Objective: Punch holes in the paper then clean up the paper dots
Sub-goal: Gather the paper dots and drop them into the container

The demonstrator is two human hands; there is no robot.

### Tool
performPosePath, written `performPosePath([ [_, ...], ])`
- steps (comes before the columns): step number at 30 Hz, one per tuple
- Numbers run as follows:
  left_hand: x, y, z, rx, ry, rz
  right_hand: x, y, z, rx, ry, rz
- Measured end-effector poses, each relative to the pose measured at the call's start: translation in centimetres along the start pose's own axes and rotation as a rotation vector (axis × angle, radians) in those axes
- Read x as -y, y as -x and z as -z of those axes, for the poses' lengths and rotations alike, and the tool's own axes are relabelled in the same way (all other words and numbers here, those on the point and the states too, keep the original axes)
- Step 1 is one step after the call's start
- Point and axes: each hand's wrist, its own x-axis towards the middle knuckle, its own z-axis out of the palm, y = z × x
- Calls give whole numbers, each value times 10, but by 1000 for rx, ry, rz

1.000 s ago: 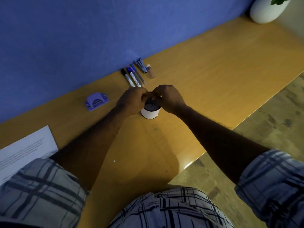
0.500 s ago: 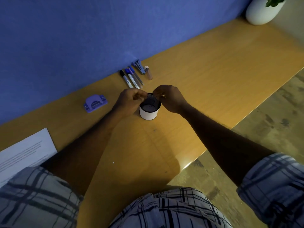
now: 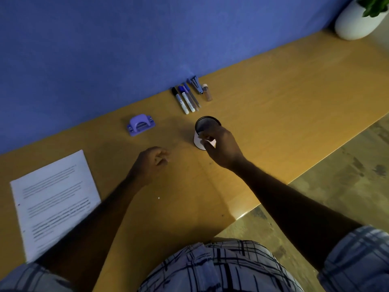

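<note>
Progress: punching looks done. The paper point(image 3: 54, 199) lies flat at the desk's point(image 3: 294, 98) near left corner, with small dark marks on its margin that read as holes. The hole punch point(image 3: 140, 124) sits unused towards the back edge.
Remaining: one white paper dot point(image 3: 158, 198) lies on the desk between the arms, so clean-up seems unfinished.
Right hand point(image 3: 223, 146): fingers wrapped round the white cup point(image 3: 207, 133) mid-desk.
Left hand point(image 3: 152, 162): curled, and I cannot tell whether it pinches anything.
Change: both hands met over the cup's mouth moments ago. Now the left has pulled away towards the near edge.
</note>
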Motion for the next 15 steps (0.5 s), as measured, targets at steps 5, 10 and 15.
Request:
performPosePath([
  [5, 38, 38, 5, -8, -171, -81, 17, 25, -41, 109, -12, 2],
  [10, 62, 73, 3, -10, -316, -69, 28, 46, -75, 256, -22, -6],
  [15, 80, 111, -8, 47, -501, -133, 32, 67, -99, 377, 13, 0],
])
